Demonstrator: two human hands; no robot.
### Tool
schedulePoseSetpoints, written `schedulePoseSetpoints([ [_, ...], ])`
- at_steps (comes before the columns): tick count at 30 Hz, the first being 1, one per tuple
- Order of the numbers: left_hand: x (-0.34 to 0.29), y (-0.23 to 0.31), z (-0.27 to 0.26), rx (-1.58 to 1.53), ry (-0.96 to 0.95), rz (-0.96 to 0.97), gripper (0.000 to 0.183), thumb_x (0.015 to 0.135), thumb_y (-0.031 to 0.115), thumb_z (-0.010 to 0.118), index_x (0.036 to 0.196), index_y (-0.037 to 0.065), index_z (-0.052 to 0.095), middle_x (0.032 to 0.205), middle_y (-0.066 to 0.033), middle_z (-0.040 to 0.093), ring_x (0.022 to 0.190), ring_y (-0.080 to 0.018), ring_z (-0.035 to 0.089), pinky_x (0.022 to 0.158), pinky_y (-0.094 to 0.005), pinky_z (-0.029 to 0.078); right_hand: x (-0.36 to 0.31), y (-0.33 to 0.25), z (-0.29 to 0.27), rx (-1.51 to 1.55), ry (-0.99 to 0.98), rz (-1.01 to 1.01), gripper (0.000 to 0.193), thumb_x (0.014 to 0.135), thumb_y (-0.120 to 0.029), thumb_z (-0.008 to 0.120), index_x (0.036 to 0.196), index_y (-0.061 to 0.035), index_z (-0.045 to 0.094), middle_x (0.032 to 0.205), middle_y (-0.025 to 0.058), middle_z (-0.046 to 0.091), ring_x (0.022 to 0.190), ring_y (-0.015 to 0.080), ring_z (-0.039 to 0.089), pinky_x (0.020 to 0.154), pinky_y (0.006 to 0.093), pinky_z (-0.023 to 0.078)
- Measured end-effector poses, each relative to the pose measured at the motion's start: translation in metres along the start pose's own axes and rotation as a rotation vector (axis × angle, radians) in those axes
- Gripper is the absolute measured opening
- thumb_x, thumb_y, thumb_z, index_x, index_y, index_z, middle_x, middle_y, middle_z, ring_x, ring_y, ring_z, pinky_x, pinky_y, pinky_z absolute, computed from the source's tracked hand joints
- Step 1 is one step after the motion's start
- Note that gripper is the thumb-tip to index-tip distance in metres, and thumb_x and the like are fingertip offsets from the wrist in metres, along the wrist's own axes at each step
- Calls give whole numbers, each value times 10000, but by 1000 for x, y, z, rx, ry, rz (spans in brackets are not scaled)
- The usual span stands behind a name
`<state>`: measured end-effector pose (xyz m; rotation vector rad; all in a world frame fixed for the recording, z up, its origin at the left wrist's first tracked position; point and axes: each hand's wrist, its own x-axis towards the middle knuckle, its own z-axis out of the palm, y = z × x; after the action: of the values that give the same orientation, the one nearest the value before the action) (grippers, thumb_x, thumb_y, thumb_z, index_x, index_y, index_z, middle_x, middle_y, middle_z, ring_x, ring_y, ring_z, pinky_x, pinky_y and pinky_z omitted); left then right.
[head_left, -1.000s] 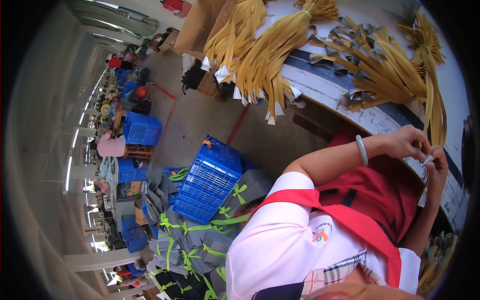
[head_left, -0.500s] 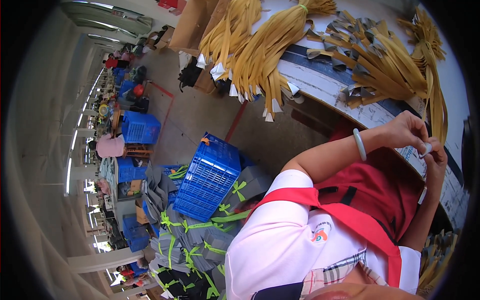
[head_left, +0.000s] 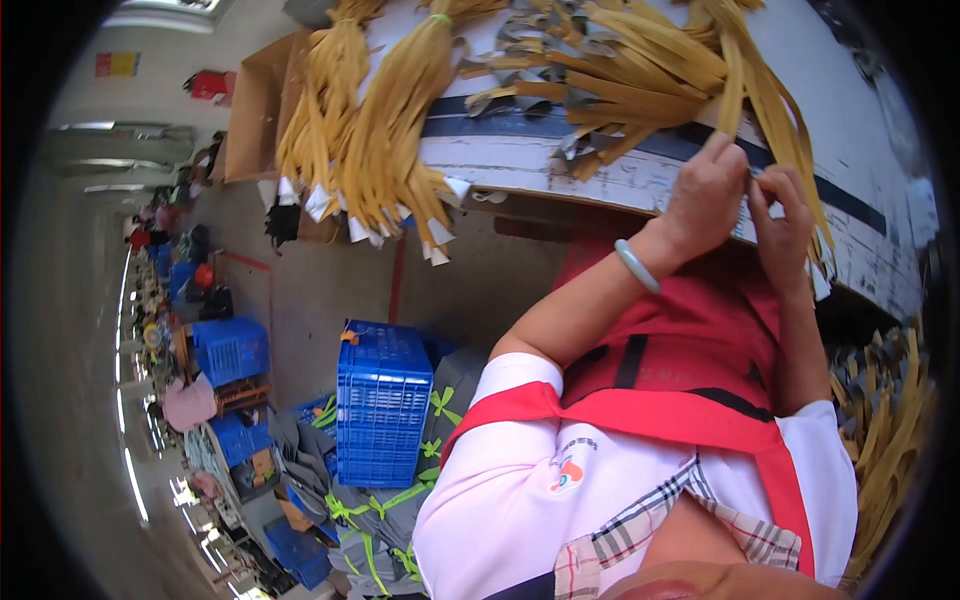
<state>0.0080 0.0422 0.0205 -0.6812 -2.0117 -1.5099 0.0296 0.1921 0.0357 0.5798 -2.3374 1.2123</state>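
Note:
My left hand [head_left: 708, 190], with a pale bangle [head_left: 637, 266] on its wrist, is closed at the lower end of a yellow strap [head_left: 733, 95] that hangs from a bundle on the table. Close beside it, my right hand [head_left: 785, 205] has its thumb and fingers pinched together. A tiny greyish bit [head_left: 756, 172] shows between the two hands, too small to name. Another yellow strap [head_left: 800, 140] runs down behind my right hand. Both hands are in front of the table's near edge, above my red apron [head_left: 680, 330].
Yellow strap bundles [head_left: 400, 110] with white tips hang over the edge of the white table [head_left: 480, 160]. Loose straps with grey ends [head_left: 640, 95] lie on it. A blue crate [head_left: 385, 400] stands left, beside grey bundles tied with green ribbon [head_left: 375, 510]. More straps [head_left: 885, 430] are at right.
The view has turned, so the table and crate sit differently in it. My hands have come slightly apart, and the white bit seen between them earlier is now mostly hidden.

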Motion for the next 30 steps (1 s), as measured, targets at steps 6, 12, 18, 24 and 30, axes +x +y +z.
schedulePoseSetpoints([
  [6,7,-20,-44,-799,-390,-639,204,854,-100,644,1047,-37,627,1077,-76,618,831,-144,665,731,-263,568,3,8,-14,390,-104,71,42,905,8,647,945,1,658,902,46,583,837,122,606,746,253,496],
  [12,-5,-15,-29,-504,-334,-493,89,852,-111,636,909,-43,645,884,-55,646,741,-121,639,652,-243,526,-11,19,-16,683,-87,508,139,960,-138,649,941,-1,649,808,2,614,725,66,571,658,211,469],
  [18,-13,6,-38,-42,-330,-132,149,824,-184,569,848,-38,585,884,-103,624,708,-143,626,611,-237,517,-16,16,-8,751,-166,575,188,929,-189,696,870,-23,632,770,-6,608,635,57,555,582,212,452],
  [24,-14,-53,-150,60,246,-443,64,950,-14,599,1013,-3,604,912,-86,647,739,-112,621,616,-239,517,-49,38,-30,594,-143,686,171,944,-189,671,887,-36,619,797,9,602,701,89,591,625,241,470],
  [30,-47,-43,-183,226,178,-551,123,965,75,624,1066,9,649,851,-51,650,728,-104,603,661,-234,509,-90,88,-123,-471,-207,259,176,871,-61,623,1033,-107,671,1037,78,620,955,293,624,801,381,506],
])
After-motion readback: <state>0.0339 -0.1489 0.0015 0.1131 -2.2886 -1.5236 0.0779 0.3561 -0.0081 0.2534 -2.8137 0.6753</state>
